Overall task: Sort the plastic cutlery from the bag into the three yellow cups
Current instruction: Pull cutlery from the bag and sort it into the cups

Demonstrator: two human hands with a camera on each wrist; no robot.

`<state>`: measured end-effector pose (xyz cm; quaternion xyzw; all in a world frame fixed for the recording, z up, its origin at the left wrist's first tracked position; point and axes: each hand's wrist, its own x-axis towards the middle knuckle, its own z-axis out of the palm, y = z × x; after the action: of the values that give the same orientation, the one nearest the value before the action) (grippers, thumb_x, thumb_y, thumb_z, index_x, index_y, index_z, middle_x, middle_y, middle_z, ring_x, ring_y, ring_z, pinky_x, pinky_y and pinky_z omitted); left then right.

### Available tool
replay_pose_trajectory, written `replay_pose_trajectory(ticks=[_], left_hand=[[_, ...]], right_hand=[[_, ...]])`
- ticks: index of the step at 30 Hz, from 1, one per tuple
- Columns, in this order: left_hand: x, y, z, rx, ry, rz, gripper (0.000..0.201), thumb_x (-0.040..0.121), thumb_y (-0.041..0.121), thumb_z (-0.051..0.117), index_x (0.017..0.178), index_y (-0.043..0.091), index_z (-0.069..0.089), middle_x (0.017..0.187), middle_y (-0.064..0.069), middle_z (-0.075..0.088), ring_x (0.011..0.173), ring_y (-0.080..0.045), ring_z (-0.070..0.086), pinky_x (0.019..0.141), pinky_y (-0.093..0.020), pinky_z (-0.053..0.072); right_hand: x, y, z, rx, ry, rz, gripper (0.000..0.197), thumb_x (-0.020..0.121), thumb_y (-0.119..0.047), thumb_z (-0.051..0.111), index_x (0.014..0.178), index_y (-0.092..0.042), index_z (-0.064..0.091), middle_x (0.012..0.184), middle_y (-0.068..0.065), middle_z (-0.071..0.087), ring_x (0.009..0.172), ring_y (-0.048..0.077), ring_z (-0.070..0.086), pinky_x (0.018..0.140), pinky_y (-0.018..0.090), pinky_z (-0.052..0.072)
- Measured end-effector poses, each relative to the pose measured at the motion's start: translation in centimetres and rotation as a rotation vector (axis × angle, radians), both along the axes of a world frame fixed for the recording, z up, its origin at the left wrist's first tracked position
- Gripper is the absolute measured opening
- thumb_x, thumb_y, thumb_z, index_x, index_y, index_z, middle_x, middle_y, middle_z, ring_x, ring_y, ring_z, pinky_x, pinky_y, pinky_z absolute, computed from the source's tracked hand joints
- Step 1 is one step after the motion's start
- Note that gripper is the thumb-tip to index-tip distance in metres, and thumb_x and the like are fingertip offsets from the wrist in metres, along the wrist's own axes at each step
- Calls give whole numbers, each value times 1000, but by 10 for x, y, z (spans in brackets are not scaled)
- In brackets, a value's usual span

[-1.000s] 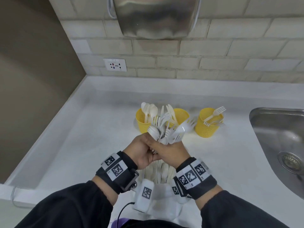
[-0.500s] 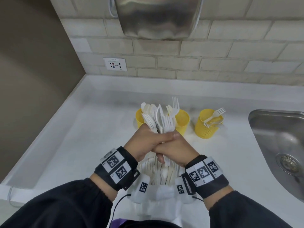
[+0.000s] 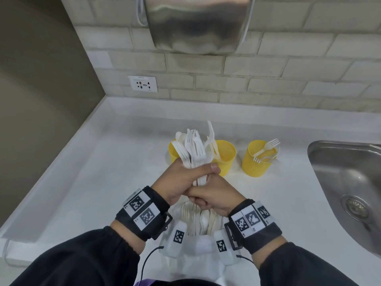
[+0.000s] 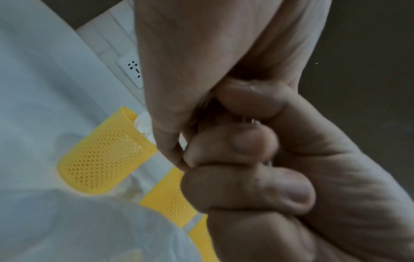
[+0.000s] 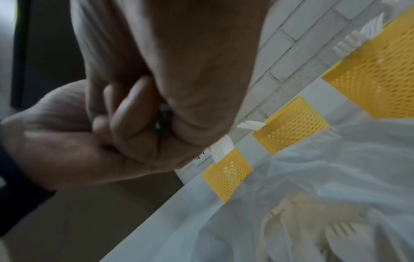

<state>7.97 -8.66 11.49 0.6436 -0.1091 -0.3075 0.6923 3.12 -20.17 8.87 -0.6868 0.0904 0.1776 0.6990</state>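
Note:
Both hands grip one upright bundle of white plastic cutlery point(image 3: 193, 150), mostly forks, heads up. My left hand point(image 3: 184, 179) wraps the bundle's middle. My right hand point(image 3: 213, 198) is a fist just below it, round the handles. The bundle stands over the clear bag point(image 3: 198, 220), which holds more cutlery and lies under the wrists. Behind are three yellow mesh cups: left point(image 3: 172, 154), partly hidden by the bundle, middle point(image 3: 226, 156), and right point(image 3: 257, 165) holding forks point(image 3: 268, 148). The wrist views show curled fingers point(image 4: 246, 191), the cups point(image 5: 291, 125) and the bag point(image 5: 313, 212).
A steel sink point(image 3: 350, 182) is set into the white counter point(image 3: 103, 172) at the right. A brick wall with a socket point(image 3: 142, 84) and a metal dispenser point(image 3: 198, 23) runs behind. A brown wall point(image 3: 41, 100) closes off the left side.
The fanned-out cutlery heads have been drawn together into a tight upright bundle. Both hands have risen a little and shifted toward the cups, the left now above the right.

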Motion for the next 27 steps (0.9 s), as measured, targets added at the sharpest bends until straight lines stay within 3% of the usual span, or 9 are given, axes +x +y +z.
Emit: replay_pose_trajectory(ticks=[2,5,7,9,12,16,19,22,27], left_hand=[[5,2,2,-12,-39,34,26,95,19,71,106,-5,70,95,-18,75,68,-22,71,50,-27,56],[10,5,1,-33,-169,105,10,99,17,68,92,9,67,71,5,65,67,-21,62,70,-34,55],[11,7,1,-44,-202,128,14,99,15,67,85,18,65,61,11,59,56,-17,51,72,-40,52],[11,10,0,-37,-192,152,13,95,14,71,84,19,68,56,11,57,49,-14,43,66,-37,49],[11,9,-5,-44,-152,173,18,88,21,81,73,25,72,51,6,50,44,-15,40,55,-32,41],[11,7,-9,-17,-176,240,25,82,28,83,65,23,66,51,-5,44,46,-21,40,51,-30,37],[13,9,-7,52,-309,298,26,87,20,82,70,16,63,50,3,49,47,-16,45,50,-27,40],[13,9,-3,105,-413,347,19,88,19,81,77,24,66,53,15,59,49,-2,52,52,-15,43],[14,9,-4,114,-418,451,19,85,22,83,75,18,68,53,10,60,48,-7,54,46,-20,44]], right_hand=[[0,-3,0,11,-22,25,10,88,-4,71,81,-10,66,69,10,64,54,18,54,44,26,40],[-3,-22,0,-222,-17,166,31,83,-29,80,107,-14,68,93,2,72,78,21,71,72,41,62],[-5,-40,7,-398,-31,194,65,74,-44,80,131,-20,62,115,-8,70,98,15,72,91,42,60],[-7,-56,21,-320,-102,13,71,72,-40,74,138,-20,58,124,-4,68,106,17,71,95,42,58],[-2,-56,46,-95,-268,-237,47,83,-29,68,128,-21,66,121,5,70,102,27,71,87,44,61],[5,-43,65,-411,-554,-410,25,91,-34,74,115,-26,71,110,-2,66,87,15,71,77,30,59],[13,-36,66,-460,-565,-470,15,88,-35,78,100,-26,75,102,-4,66,79,15,71,77,37,61],[22,-27,62,-439,-558,-519,11,87,-28,80,82,-20,75,89,-3,67,71,22,70,73,48,60],[32,-11,70,-299,-505,-614,19,91,-18,76,74,-23,70,80,14,70,56,19,66,65,36,58]])
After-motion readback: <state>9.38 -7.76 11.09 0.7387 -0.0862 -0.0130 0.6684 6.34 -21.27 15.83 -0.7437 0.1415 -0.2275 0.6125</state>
